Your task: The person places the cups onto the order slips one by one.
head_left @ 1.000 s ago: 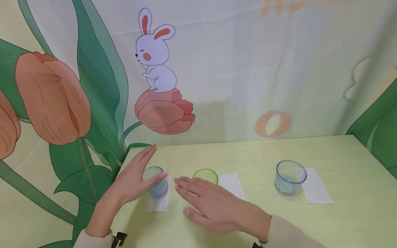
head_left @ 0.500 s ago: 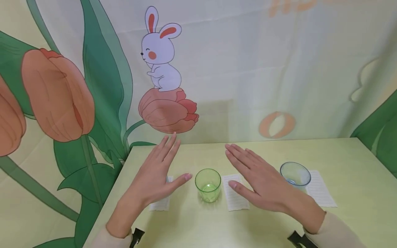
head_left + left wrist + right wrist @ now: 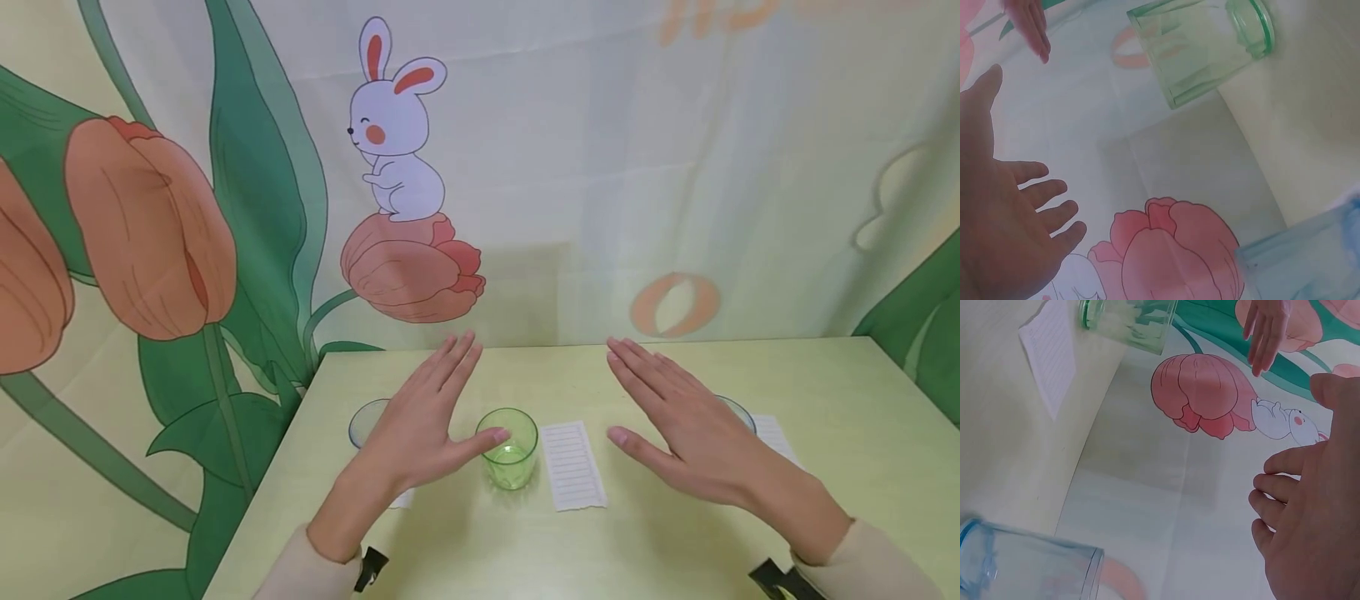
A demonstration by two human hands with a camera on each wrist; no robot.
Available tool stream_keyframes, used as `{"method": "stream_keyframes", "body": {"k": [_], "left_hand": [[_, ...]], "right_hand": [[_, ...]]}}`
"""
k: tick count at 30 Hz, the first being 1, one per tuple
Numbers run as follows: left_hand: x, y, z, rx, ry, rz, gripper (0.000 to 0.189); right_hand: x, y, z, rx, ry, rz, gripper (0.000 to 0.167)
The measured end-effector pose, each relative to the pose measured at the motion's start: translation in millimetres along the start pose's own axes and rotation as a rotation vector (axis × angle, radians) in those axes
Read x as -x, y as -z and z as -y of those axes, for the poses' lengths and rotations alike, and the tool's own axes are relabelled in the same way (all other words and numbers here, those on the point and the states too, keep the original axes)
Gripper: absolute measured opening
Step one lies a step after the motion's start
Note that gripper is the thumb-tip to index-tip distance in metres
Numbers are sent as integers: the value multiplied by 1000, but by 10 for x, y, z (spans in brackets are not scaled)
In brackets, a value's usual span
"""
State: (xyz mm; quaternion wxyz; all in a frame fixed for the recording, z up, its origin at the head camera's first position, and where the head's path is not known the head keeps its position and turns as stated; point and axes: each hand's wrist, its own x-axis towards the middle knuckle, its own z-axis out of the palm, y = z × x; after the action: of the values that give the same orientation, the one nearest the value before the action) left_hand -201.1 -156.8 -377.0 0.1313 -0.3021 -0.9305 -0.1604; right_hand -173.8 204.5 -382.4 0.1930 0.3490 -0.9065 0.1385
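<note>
My left hand (image 3: pixel 423 429) is raised over the table's left part with straight fingers and nothing in its grasp. In the head view its thumb overlaps the rim of a green glass (image 3: pixel 510 471), while the left wrist view shows the hand apart from that glass (image 3: pixel 1197 50). Behind the left hand, a blue glass (image 3: pixel 365 419) is mostly hidden. My right hand (image 3: pixel 693 433) hovers at the right, its fingers also straight and holding nothing. It covers most of a second blue glass (image 3: pixel 738 410), which stands whole in the right wrist view (image 3: pixel 1029 565).
A lined paper strip (image 3: pixel 573 467) lies just right of the green glass. Two more strips, a left one (image 3: pixel 403 500) and a right one (image 3: pixel 776 437), are partly covered by the hands. Behind the pale green table (image 3: pixel 555 558) hangs a printed curtain (image 3: pixel 600 167).
Both hands have moved right and spread apart, the right one farther. The green glass, first partly covered by the right hand, now shows almost whole. The view has shifted slightly.
</note>
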Motion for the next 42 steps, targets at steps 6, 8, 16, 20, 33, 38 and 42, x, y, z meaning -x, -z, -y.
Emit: {"method": "stream_keyframes", "body": {"k": [6,8,16,20,33,38,42], "left_hand": [[-41,-99,-39,35,11,28,105],[-47,-130,-40,49,12,32,104],[23,-243,-3,129,85,79,107],[88,-316,19,159,126,98,109],[198,-616,32,217,168,143,106],[202,-698,36,243,174,154,100],[199,-739,35,252,177,150,99]], "right_hand": [[72,-10,-66,7,-16,-3,78],[90,-14,-81,8,-19,-2,76],[170,-106,-94,-13,-1,19,75],[237,-189,-62,-18,25,37,74],[385,-519,-51,-12,130,84,55],[469,-666,-90,-1,160,110,54],[558,-800,-117,16,201,112,54]]}}
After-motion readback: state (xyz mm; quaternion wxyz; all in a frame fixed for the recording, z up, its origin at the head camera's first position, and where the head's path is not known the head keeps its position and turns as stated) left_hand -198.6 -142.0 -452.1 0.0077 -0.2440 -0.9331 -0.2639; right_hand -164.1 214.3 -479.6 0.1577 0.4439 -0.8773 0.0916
